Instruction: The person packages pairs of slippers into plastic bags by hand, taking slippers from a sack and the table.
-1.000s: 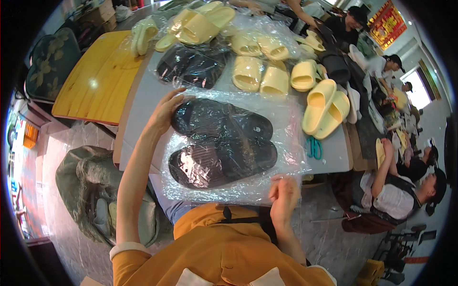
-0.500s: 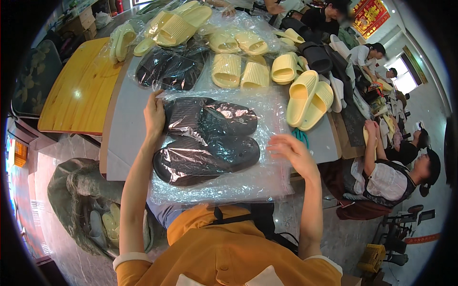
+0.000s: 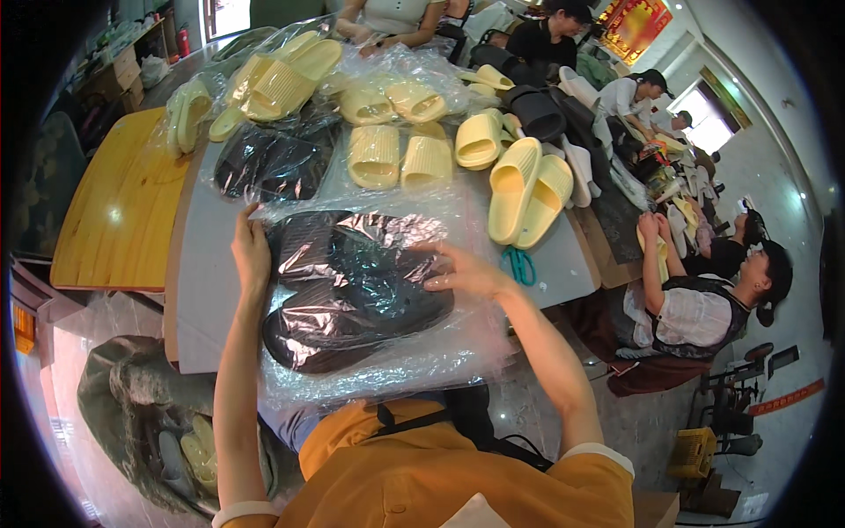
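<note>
A pair of black slippers (image 3: 304, 327) lies side by side in a clear plastic bag (image 3: 387, 380) at the table's near edge. My left hand (image 3: 252, 255) is closed on the bag's left edge, beside the straps. Over the soles, my right hand (image 3: 471, 275) rests on the film with its fingers apart, holding nothing. Bright creases in the plastic hide part of the slippers. More clear bags appear to lie under this one.
Behind lie another bagged black pair (image 3: 277, 158) and several yellow slippers (image 3: 373, 157). Teal-handled scissors (image 3: 519, 266) are right of the bag. A yellow wooden table (image 3: 110, 207) adjoins at left; a sack with slippers (image 3: 132, 396) stands below. Co-workers (image 3: 695, 308) sit along the right.
My right hand has moved left, from the bag's right end onto the film over the soles. My left hand keeps its place at the bag's left edge. The whole view has shifted somewhat.
</note>
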A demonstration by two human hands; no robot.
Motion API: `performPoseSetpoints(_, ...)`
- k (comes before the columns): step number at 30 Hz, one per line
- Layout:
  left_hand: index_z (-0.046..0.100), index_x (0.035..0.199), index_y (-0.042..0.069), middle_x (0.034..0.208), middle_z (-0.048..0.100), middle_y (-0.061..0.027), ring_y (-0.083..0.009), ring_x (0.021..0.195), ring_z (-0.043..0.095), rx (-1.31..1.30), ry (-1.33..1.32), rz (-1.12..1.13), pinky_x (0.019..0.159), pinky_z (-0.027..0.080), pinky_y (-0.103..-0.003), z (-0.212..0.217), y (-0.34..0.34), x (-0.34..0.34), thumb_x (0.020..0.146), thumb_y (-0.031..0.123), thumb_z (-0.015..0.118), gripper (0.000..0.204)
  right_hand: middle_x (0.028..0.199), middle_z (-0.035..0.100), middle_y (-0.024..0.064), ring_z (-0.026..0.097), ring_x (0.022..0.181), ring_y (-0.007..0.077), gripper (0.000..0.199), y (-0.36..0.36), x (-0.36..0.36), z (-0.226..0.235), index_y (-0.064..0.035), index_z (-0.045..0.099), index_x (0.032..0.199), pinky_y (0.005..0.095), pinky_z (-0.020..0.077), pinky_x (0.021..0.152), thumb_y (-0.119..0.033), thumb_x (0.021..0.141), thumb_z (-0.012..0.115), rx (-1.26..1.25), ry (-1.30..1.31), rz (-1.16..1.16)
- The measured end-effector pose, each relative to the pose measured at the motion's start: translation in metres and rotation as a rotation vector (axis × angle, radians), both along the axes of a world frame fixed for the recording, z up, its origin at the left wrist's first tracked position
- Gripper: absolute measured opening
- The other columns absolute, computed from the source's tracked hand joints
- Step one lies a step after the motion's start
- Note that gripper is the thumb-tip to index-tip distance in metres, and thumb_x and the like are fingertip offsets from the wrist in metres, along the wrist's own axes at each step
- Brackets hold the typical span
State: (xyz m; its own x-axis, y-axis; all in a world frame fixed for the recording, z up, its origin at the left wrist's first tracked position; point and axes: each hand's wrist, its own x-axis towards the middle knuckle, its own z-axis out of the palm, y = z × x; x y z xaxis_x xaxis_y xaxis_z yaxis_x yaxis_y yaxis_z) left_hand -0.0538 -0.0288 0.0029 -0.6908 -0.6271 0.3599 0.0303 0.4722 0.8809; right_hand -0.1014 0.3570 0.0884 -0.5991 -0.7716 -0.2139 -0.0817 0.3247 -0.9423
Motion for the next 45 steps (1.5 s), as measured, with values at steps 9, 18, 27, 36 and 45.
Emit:
performPoseSetpoints(9, 0.056, 0.133, 0.003, 0.076, 0.059, -0.0053, -0.0116, 0.067, 0.058, 0.128, 0.023, -0.096, 0.068, 0.051, -0.03, 0.005, 0.008, -0.001, 0.103, 0.006, 0.043, 0.032, 0.116, 0.06, -0.0036, 0.056, 0.082, 0.0076, 0.033, 0.058, 0.06, 0.025, -0.0091, 0.063, 0.114, 0.0234, 0.0474, 0.08, -0.006, 0.083, 0.075, -0.083, 0.067, -0.461)
performPoseSetpoints(18, 0.056, 0.132, 0.001, 0.082, 0.065, -0.0081, -0.0135, 0.072, 0.063, 0.091, 0.049, -0.136, 0.07, 0.052, -0.029, -0.003, 0.003, -0.001, 0.103, 0.004, 0.044, 0.032, 0.11, 0.056, 0.0039, 0.055, 0.103, 0.016, 0.038, 0.213, 0.103, 0.061, -0.0075, 0.061, 0.112, 0.0273, 0.0444, 0.09, -0.014, 0.075, 0.067, -0.301, 0.281, -0.991)
performPoseSetpoints(27, 0.054, 0.133, -0.001, 0.085, 0.065, -0.0077, -0.0124, 0.073, 0.063, 0.161, 0.061, -0.145, 0.071, 0.052, -0.028, 0.002, 0.003, 0.001, 0.101, 0.003, 0.047, 0.034, 0.124, 0.057, 0.01, 0.058, 0.111, 0.0237, 0.037, 0.272, 0.071, 0.005, -0.0098, 0.052, 0.126, 0.0353, 0.0509, 0.089, -0.016, 0.092, 0.067, -0.67, 0.477, -1.678)
performPoseSetpoints(36, 0.054, 0.133, 0.001, 0.083, 0.064, -0.008, -0.0129, 0.072, 0.063, 0.212, 0.083, -0.132, 0.069, 0.052, -0.028, 0.0, 0.008, 0.002, 0.1, 0.001, 0.047, 0.034, 0.113, 0.062, 0.0102, 0.063, 0.09, 0.0169, 0.061, 0.241, 0.026, -0.041, -0.0195, 0.036, 0.15, 0.0312, 0.056, 0.078, -0.025, 0.098, 0.067, -0.172, 0.04, -1.319)
performPoseSetpoints(45, 0.055, 0.132, 0.0, 0.083, 0.064, -0.0078, -0.0124, 0.071, 0.062, 0.201, 0.072, -0.118, 0.069, 0.051, -0.029, 0.009, 0.013, 0.001, 0.099, 0.001, 0.049, 0.034, 0.089, 0.062, 0.0035, 0.056, 0.079, 0.0082, 0.032, 0.098, 0.033, 0.074, -0.0036, 0.059, 0.132, 0.022, 0.046, 0.073, -0.015, 0.102, 0.058, -0.085, 0.48, -0.709)
